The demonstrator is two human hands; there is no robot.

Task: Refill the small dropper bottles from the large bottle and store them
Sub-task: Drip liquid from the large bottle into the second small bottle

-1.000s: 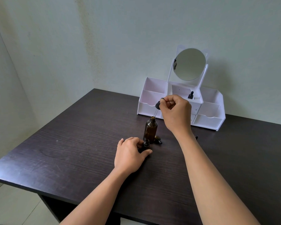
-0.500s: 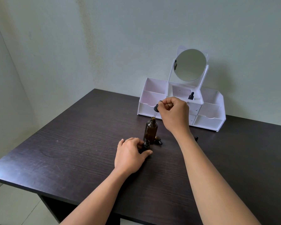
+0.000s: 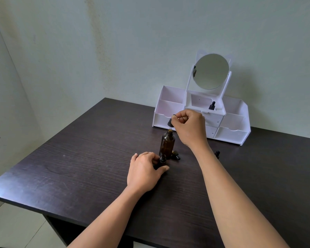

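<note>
A large amber bottle [image 3: 167,144] stands uncapped on the dark table. My right hand [image 3: 190,127] pinches a black dropper [image 3: 170,123] by its bulb, with the glass tube dipped into the large bottle's neck. My left hand [image 3: 145,170] grips a small open dropper bottle [image 3: 162,159] that stands on the table just in front of the large one. Another small dropper bottle [image 3: 212,106] stands in the organizer's upper middle compartment.
A white organizer [image 3: 231,130] with drawers and a round mirror [image 3: 211,71] stands at the table's back against the wall. A black cap [image 3: 175,155] lies beside the large bottle and another small dark item [image 3: 217,153] lies right of my right forearm.
My right hand has lowered the dropper, so its tube has gone deeper into the large bottle's neck. My left hand and the small bottle have stayed in place.
</note>
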